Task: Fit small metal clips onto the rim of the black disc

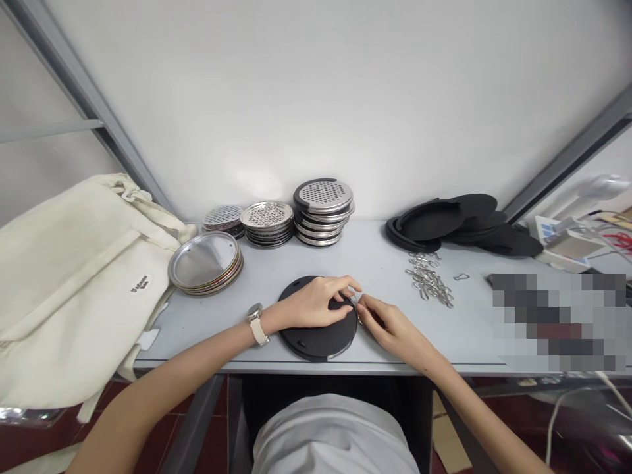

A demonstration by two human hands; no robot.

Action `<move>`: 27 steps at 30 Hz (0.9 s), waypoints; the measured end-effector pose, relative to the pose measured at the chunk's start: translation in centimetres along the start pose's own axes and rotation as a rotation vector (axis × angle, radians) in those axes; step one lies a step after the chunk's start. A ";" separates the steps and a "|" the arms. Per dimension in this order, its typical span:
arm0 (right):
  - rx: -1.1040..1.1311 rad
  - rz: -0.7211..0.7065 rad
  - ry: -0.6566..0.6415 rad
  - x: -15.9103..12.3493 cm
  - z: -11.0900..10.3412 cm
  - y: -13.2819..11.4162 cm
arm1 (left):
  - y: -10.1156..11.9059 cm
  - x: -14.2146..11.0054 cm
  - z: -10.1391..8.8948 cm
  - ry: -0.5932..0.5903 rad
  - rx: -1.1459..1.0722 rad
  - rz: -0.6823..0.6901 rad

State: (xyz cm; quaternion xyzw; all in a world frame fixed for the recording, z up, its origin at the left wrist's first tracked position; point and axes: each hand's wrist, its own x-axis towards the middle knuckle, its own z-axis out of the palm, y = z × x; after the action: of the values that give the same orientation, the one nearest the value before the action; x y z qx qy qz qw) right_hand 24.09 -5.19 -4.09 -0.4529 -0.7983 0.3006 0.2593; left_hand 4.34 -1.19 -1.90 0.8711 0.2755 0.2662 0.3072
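Black round cover (316,341) flat on the bench (464,329), near its front edge, serving as reference for all positions. The left hand (318,303), wrist bearing a watch (255,319), lies across the cover with fingers curled toward its right rim; whether its grip pinches anything cannot be told. The right hand (390,327) meets that rim, its grip closed, thumb and forefinger pinching a thin metal piece (354,300), largely hidden. Right of the cover: a heap of metal clips (429,280); beyond these, a pile of black covers (444,224). Directly behind the cover: a tall stack of perforated metal discs (324,214); behind and left, plain metal discs (205,260). Far left: a cream bag (74,263).
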 end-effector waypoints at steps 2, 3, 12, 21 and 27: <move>0.000 -0.003 0.000 0.0 0.0 0.0 | 0.0 0.0 0.0 0.003 -0.005 -0.002; -0.002 -0.005 0.000 0.0 0.0 0.0 | 0.0 0.0 0.0 0.004 -0.007 -0.002; -0.004 -0.004 0.007 0.0 0.0 0.0 | 0.1 0.0 -0.1 0.001 -0.003 0.004; -0.003 0.009 0.009 0.0 0.1 0.2 | 0.1 0.1 0.0 0.005 -0.003 -0.004; 0.004 0.027 0.021 -0.1 0.2 0.3 | 0.0 0.0 0.0 0.003 -0.004 -0.001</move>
State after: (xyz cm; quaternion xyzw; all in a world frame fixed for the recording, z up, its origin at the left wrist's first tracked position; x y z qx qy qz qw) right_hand 24.17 -5.21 -4.46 -0.4661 -0.7888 0.3009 0.2646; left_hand 4.33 -1.18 -1.85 0.8698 0.2760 0.2680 0.3088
